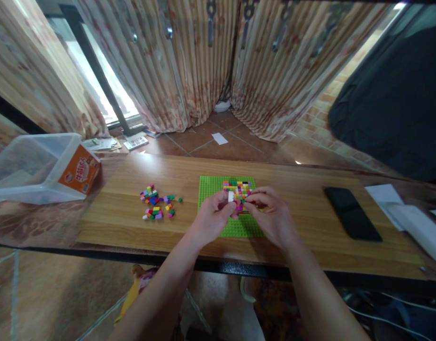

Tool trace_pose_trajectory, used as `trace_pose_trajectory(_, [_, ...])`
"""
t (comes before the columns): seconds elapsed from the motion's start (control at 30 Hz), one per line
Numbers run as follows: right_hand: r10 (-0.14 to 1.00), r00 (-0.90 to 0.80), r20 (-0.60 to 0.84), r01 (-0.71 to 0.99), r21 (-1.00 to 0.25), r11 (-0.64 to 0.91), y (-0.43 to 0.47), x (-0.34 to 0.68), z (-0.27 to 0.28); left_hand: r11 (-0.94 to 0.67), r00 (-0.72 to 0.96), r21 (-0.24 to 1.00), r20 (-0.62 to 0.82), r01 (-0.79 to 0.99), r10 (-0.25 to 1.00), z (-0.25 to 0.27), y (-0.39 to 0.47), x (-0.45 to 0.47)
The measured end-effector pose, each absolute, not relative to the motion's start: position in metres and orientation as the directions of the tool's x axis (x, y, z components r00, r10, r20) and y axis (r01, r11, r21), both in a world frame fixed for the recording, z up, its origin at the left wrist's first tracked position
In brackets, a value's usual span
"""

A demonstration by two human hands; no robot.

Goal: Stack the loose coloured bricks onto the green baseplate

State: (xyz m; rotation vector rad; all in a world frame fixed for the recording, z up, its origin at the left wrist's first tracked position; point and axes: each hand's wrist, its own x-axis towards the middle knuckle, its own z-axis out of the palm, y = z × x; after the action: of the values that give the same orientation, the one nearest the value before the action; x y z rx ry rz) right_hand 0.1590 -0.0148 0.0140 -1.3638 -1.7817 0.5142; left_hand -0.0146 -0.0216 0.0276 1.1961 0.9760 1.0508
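Observation:
A bright green studded baseplate (pixel 205 189) lies on the wooden table top, with rows of multicoloured toy bricks (pixel 238 183) on its upper right part. Over these rows both hands work close together, partly covering them. My left hand (pixel 216 211) is closed in a pinch, a white toy brick (pixel 231 195) showing at its thumb and index finger. Just to the right, my right hand (pixel 271 213) has its thumb and fingers pinched together above the bricks. Whatever sits between its fingertips is too small to make out among the pink and green bricks behind.
Loose toy bricks (pixel 155 213) are scattered left of the baseplate. A black phone (pixel 351 213) lies at the right, near white papers (pixel 384 203). A clear plastic bin (pixel 57 166) with an orange label stands at far left. Curtains (pixel 189 71) hang beyond the table.

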Motion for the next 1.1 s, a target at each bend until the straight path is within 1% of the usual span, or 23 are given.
trace_pose_trajectory(0.2, [0.942, -0.033, 0.333, 0.546, -0.784, 0.296, -0.015, 0.156, 0.012, 0.017, 0.3, 0.998, 0.002, -0.058, 0.954, 0.026, -0.023, -0.012])
trace_pose_trajectory(0.43, [0.926, -0.06, 0.372, 0.562, -0.754, 0.339, -0.015, 0.156, 0.011, -0.016, 0.307, 1.0, 0.024, -0.027, 0.951, 0.021, -0.024, -0.011])
trace_pose_trajectory(0.53, [0.926, -0.048, 0.373, 0.553, -0.762, 0.336, -0.015, 0.156, 0.011, -0.017, 0.31, 0.999, 0.026, -0.033, 0.95, 0.022, -0.024, -0.011])
trace_pose_trajectory(0.8, [0.946, 0.04, 0.322, 0.444, -0.854, 0.272, -0.011, 0.161, 0.007, -0.041, 0.311, 0.999, 0.04, -0.005, 0.95, 0.021, -0.026, -0.011])
trace_pose_trajectory(0.93, [0.96, 0.047, 0.276, 0.462, -0.858, 0.224, -0.012, 0.16, 0.008, -0.035, 0.301, 0.999, 0.028, 0.018, 0.953, 0.021, -0.027, -0.011])
trace_pose_trajectory(1.1, [0.97, 0.08, 0.232, 0.502, -0.85, 0.161, -0.013, 0.156, 0.009, -0.049, 0.292, 0.999, 0.045, 0.007, 0.955, 0.017, -0.028, -0.009])
